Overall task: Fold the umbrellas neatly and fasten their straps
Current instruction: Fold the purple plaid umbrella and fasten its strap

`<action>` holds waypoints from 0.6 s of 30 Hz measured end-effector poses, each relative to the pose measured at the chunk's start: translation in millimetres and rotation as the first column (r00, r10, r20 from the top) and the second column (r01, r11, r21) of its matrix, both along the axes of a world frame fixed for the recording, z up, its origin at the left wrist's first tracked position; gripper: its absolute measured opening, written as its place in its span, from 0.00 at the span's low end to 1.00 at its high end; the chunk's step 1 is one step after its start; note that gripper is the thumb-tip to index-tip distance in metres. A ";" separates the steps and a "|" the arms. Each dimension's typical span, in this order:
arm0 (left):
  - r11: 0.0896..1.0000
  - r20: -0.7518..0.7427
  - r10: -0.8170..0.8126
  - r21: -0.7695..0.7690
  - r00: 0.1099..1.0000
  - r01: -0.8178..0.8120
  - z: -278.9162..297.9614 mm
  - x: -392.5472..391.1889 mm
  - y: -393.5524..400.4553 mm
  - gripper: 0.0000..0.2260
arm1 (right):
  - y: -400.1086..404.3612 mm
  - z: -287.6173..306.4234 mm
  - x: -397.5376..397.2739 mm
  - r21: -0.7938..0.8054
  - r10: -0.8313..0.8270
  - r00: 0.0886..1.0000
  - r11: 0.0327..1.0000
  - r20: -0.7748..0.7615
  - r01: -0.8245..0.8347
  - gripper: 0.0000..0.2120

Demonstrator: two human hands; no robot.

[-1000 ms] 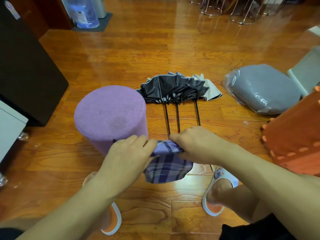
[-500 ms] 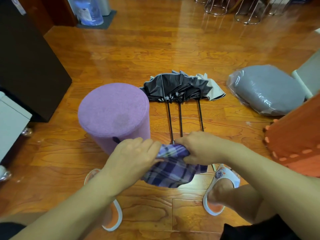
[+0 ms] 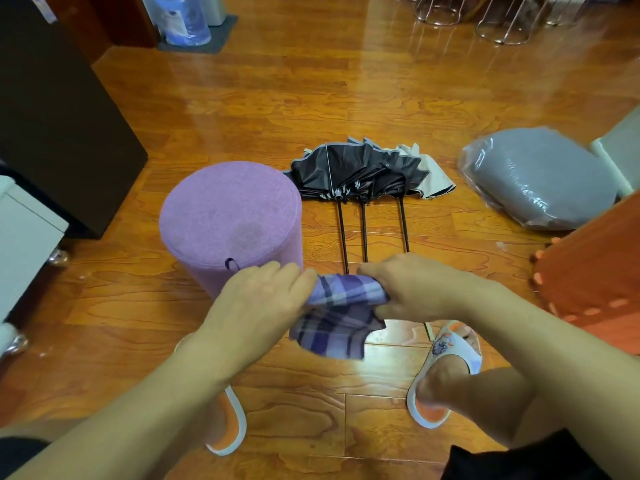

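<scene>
Both hands, left (image 3: 258, 299) and right (image 3: 412, 289), grip one plaid umbrella (image 3: 341, 315); three dark umbrellas (image 3: 360, 171) lie beyond, their handles hidden behind the hands.

— What does the purple checked umbrella (image 3: 341, 315) look like?
— Its cloth is bunched up, with a loose flap hanging down.
— And the other umbrellas (image 3: 363, 171)?
— Three, I think. They lie side by side on the floor, black cloth crumpled, thin black sticks pointing this way.
</scene>
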State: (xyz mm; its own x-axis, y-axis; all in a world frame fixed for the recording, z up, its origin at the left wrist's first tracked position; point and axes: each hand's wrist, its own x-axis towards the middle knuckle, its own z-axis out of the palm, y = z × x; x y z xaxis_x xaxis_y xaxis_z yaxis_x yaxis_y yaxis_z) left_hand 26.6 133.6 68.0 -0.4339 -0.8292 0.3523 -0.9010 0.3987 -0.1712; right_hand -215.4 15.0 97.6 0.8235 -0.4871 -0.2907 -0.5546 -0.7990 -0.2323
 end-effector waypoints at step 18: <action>0.815 -0.362 0.407 0.559 0.839 -0.154 8.1 6.4 1.3 0.32 | -1.4 -9.3 -3.1 -0.510 0.084 0.991 0.860 0.100 -0.021 0.10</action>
